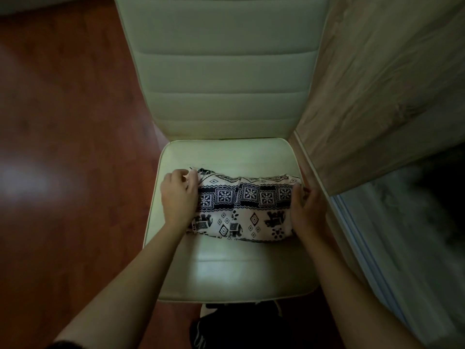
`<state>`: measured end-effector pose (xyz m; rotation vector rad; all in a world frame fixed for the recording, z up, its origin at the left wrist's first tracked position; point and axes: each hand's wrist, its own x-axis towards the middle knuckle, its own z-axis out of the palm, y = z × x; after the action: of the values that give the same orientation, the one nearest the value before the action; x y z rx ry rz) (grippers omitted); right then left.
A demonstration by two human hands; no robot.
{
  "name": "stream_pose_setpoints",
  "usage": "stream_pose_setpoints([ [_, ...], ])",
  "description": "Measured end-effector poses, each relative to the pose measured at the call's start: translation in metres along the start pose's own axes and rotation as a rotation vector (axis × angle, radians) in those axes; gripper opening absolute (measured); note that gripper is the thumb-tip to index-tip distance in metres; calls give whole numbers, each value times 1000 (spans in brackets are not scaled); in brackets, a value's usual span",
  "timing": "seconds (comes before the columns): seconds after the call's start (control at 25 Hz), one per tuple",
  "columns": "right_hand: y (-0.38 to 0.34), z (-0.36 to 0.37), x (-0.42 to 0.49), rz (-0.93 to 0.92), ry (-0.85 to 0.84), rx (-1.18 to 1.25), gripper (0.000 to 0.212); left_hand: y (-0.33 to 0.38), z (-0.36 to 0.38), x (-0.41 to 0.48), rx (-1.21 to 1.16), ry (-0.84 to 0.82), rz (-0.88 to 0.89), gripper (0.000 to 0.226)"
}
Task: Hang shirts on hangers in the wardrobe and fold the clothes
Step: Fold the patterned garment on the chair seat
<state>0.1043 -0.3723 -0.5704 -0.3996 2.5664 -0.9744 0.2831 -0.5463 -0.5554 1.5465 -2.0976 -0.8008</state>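
A folded garment [242, 205], white with a dark elephant and flower print, lies across the seat of a cream padded chair [226, 268]. My left hand [179, 196] sits at the bundle's left end with curled fingers holding the cloth's edge. At the right end my right hand [305, 210] grips the fold, fingers curled around the fabric. Both forearms reach in from below. No hanger or wardrobe rail is in view.
The chair's ribbed backrest [226, 71] rises behind the seat. A light wood panel [377, 96] stands close on the right, with a pale sliding track [357, 222] below it. Reddish wooden floor [63, 147] spreads to the left. A dark shoe [241, 323] shows under the seat's front edge.
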Motion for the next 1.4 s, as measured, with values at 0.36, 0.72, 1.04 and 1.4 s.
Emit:
stream_pose_setpoints([
  [0.36, -26, 3, 20, -186, -55, -128, 24, 20, 23, 23, 386, -181, -124, 44],
  [0.72, 0, 7, 32, -54, 75, -110, 32, -14, 16, 44, 351, -148, -246, 39],
  [1.04, 11, 15, -21, 53, 121, -82, 50, -8, 8, -51, 45, 88, -418, 42],
  [1.4, 46, 14, -4, -110, 71, -194, 27, -44, 0, -47, 142, -80, -105, 34],
])
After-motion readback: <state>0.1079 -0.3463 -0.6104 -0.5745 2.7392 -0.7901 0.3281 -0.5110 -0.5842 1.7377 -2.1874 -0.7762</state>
